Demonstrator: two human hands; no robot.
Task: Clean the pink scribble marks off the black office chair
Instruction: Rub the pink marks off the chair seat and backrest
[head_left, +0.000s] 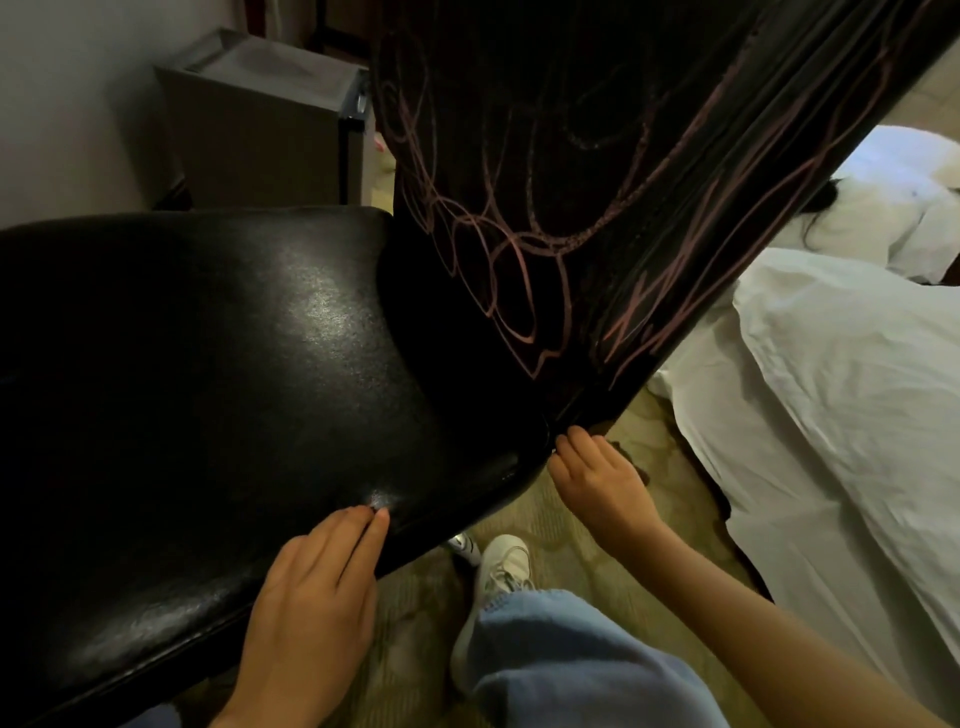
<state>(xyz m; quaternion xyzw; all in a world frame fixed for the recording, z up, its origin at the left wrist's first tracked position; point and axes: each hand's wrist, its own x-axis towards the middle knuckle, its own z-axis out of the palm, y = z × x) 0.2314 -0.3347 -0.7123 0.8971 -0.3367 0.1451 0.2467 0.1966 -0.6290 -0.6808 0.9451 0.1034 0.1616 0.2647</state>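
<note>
A black leather office chair fills the view, its shiny seat to the left and its backrest rising at upper centre. Pink scribble marks loop and streak over the backrest's front face. My left hand lies flat on the seat's near edge, fingers straight. My right hand touches the corner where seat and backrest meet, fingers bent at the tips against the edge. Neither hand holds a cloth or any other thing.
A bed with white sheets lies close on the right, dark hair showing at its far end. A grey cabinet stands behind the seat. My jeans leg and white shoe stand on patterned carpet below.
</note>
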